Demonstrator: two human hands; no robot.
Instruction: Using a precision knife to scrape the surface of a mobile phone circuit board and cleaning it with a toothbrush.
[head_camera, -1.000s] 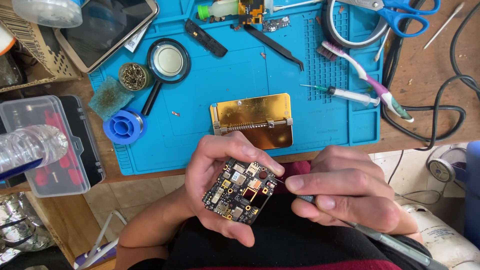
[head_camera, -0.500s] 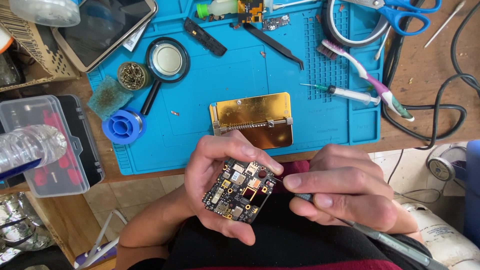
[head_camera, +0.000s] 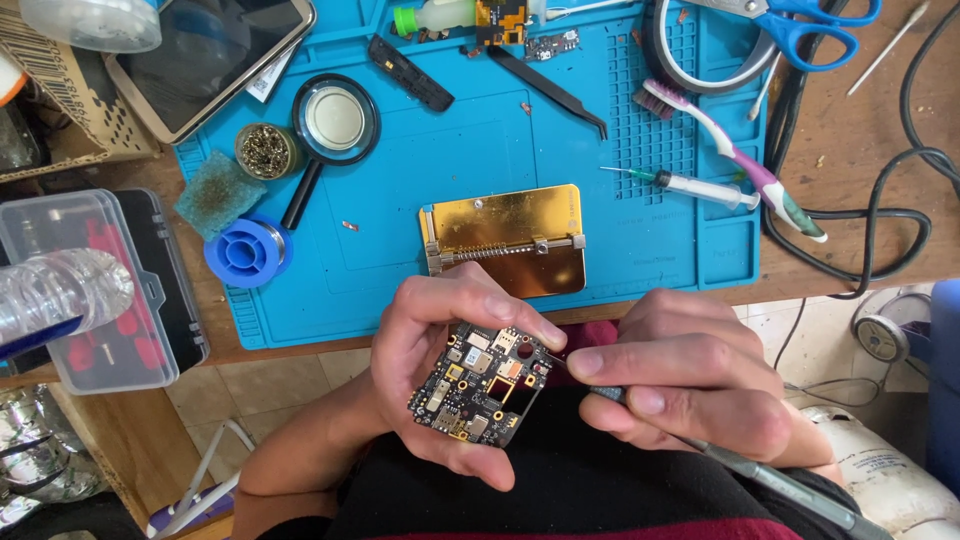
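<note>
Partly hidden: left hand (head_camera: 440, 370) grips circuit board (head_camera: 482, 384); right hand (head_camera: 690, 385) pinches tool (head_camera: 770, 480), tip obscured.

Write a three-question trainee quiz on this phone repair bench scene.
1. True or false: the left hand holds the circuit board above the lap, off the blue mat.
2. What does the right hand hold? A) thin metal probe B) scissors C) toothbrush
3. Fill in: the gold board holder lies on the ____.

Key: 1 true; 2 A, the thin metal probe, tip at the board's edge; 3 blue mat.
</note>
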